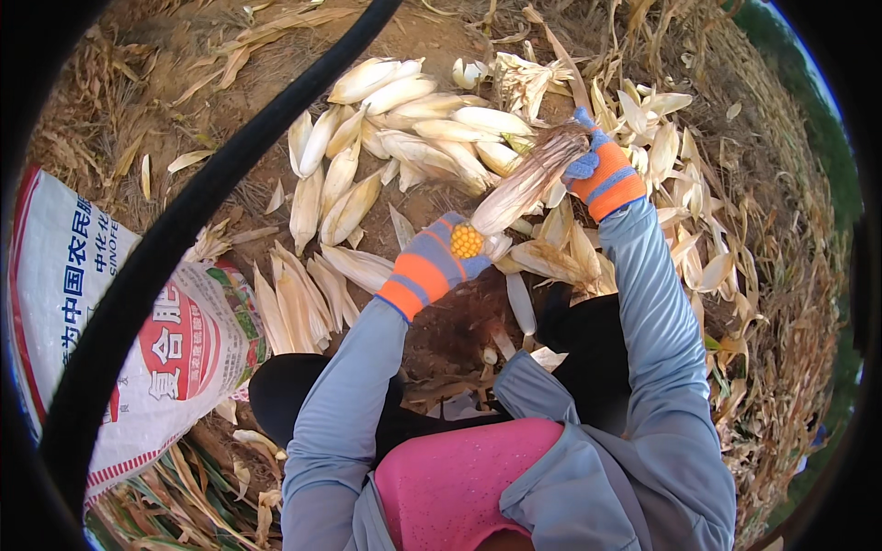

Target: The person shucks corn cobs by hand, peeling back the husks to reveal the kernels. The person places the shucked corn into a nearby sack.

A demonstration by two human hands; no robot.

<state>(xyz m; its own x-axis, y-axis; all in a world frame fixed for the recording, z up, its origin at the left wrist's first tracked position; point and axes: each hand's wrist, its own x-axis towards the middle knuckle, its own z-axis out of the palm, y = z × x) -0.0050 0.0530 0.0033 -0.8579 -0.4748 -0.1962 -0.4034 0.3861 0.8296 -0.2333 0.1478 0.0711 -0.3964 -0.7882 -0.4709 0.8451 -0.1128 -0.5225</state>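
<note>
Nearside of the ear heap, our left hand grips the cob; right of the heap, our right hand clutches its husk. Seemingly mid-peel, we need a firm pull next.

Bare brown earth carries everything here, with dry scraps scattered over it. Out in front I see a loose heap of ears of corn in pale husks, some lying across others. Nearer, to the left, is a row of husk bundles, whether full or hollow I can't tell, just beside a white sack. Over to the right, loose husks spread widely beside withered stalks and leaves
</note>
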